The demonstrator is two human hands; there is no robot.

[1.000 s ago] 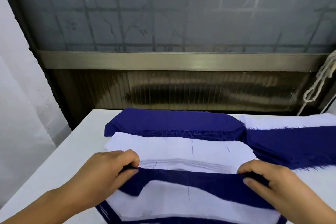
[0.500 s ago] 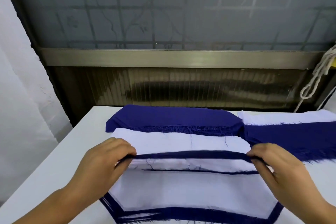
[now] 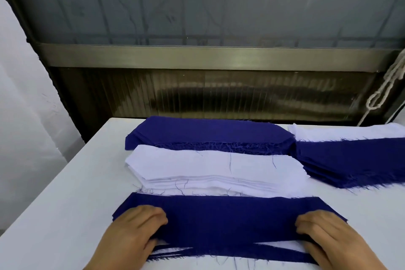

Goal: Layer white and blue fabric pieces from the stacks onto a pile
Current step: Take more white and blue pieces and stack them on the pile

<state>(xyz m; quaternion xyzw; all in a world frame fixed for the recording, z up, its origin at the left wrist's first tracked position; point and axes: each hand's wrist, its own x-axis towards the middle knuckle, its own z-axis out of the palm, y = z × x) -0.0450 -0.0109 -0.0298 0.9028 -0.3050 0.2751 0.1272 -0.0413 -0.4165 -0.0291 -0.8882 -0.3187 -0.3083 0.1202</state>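
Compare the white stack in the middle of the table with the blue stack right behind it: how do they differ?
The white stack is pale and lies nearer the person; the blue stack is dark navy and lies at the table's far edge. The white stack's near side shows clean thin layers with a few stray threads; the blue stack's near edge is thickly frayed. Both are long pieces with angled ends, lying flat and untouched by either hand.

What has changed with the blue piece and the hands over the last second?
The blue piece, held up by its far edge a second ago, has been drawn toward the person and now lies flat on top of the pile. The left hand and right hand have moved from pinching that edge to resting on its ends. The white stack and blue stack behind stayed put.
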